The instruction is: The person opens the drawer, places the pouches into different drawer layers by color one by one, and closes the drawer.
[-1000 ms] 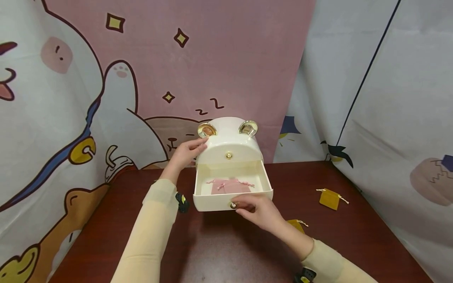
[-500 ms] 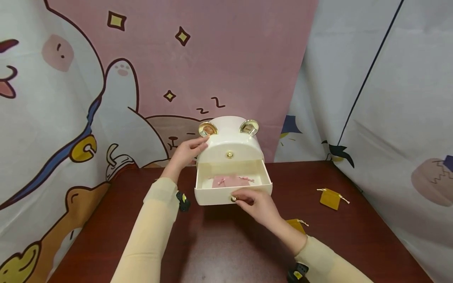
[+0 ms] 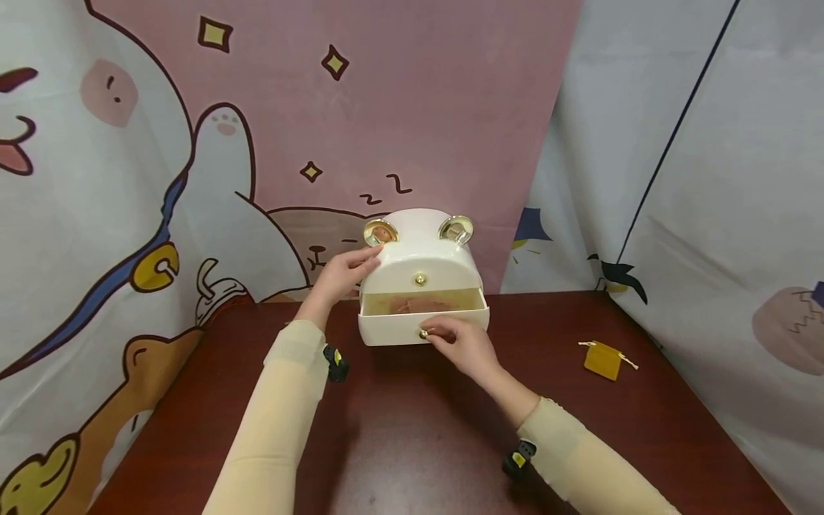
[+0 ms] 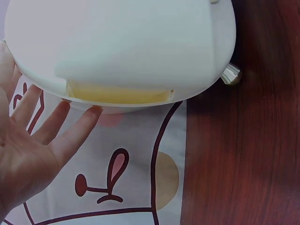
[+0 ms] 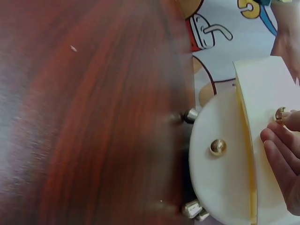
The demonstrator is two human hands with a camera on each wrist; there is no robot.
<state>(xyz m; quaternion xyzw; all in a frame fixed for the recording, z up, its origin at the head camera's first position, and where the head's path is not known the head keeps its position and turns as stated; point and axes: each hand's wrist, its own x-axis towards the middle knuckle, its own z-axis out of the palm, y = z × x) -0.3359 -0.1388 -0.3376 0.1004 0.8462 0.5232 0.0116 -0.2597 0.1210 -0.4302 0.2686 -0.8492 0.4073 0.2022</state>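
A white, round-topped box (image 3: 421, 247) with gold ears stands at the back of the table in the head view. Its lower drawer (image 3: 389, 331) is partly pulled out, and a pink drawstring pouch (image 3: 421, 305) shows dimly inside. My right hand (image 3: 463, 347) pinches the drawer's small gold knob (image 3: 423, 334) between thumb and fingers. The right wrist view shows the same grip on the knob (image 5: 280, 115). My left hand (image 3: 337, 279) touches the box's left side near the ear, its fingers spread and mostly straight in the left wrist view.
A mustard-yellow drawstring pouch (image 3: 603, 360) lies on the brown table (image 3: 399, 436) to the right. Above the drawer, a second gold knob (image 3: 420, 279) sits on the upper front. Printed cloth (image 3: 438, 107) hangs behind and on both sides.
My right hand has moved forward with the knob, so the drawer has slid well inward and the pink pouch shows less. A second yellow pouch beside my right arm is now hidden. Left hand steady.
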